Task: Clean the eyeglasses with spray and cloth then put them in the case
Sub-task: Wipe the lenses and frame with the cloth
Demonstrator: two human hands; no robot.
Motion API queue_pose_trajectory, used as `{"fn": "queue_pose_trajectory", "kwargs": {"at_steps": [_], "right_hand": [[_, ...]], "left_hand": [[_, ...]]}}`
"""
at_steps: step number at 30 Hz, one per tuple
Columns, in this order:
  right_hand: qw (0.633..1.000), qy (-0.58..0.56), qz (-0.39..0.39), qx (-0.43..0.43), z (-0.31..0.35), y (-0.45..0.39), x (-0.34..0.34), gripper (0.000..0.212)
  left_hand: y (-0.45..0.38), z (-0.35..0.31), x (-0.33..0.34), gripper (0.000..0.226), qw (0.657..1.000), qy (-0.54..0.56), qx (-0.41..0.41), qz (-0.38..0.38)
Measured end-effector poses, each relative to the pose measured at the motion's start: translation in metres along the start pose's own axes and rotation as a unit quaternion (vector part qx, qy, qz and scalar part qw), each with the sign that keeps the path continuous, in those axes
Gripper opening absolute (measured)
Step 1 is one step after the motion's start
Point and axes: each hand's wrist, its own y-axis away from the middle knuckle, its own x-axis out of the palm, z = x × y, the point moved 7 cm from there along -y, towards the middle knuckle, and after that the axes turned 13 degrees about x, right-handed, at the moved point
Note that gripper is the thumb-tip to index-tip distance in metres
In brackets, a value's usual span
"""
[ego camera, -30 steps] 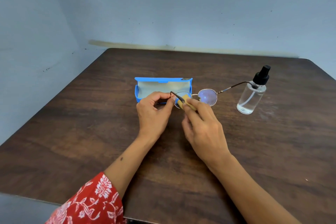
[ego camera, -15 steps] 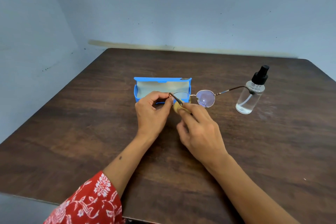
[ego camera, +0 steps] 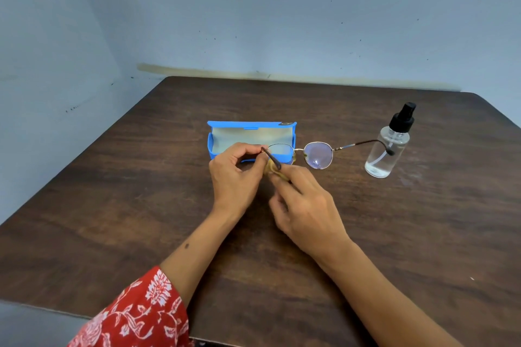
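Observation:
Thin metal-framed eyeglasses (ego camera: pixel 318 155) are held just above the table, temples unfolded. My left hand (ego camera: pixel 235 175) pinches the frame at its left hinge. My right hand (ego camera: pixel 306 211) pinches a small yellowish cloth (ego camera: pixel 272 170) against the left temple arm, just below the left lens. The right lens is bare and its temple reaches toward the spray bottle (ego camera: pixel 387 149), clear with a black pump top, standing to the right. An open blue case (ego camera: pixel 251 138) with a pale lining lies right behind my hands.
The dark wooden table (ego camera: pixel 141 205) stands in a corner of pale blue walls. Its front edge runs near my red flowered sleeve (ego camera: pixel 135 315).
The cloth in my right hand has slid from the left lens down and toward me onto the temple arm. My left hand and the glasses have barely moved.

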Motion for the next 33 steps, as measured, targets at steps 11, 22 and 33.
{"fn": "queue_pose_trajectory", "kwargs": {"at_steps": [11,22,33], "right_hand": [[0.999,0.013,-0.024,0.042,-0.009,-0.002,-0.004,0.033],[0.998,0.010,-0.029,0.051,-0.012,-0.003,-0.005,0.031],[1.000,-0.011,-0.008,0.024,-0.004,-0.001,-0.003,0.032]], "left_hand": [[0.001,0.000,0.001,0.009,1.000,0.001,-0.003,0.004],[0.000,-0.003,-0.001,0.008,1.000,-0.001,0.007,0.002],[-0.001,-0.003,-0.001,0.009,1.000,0.005,0.012,0.000]]}}
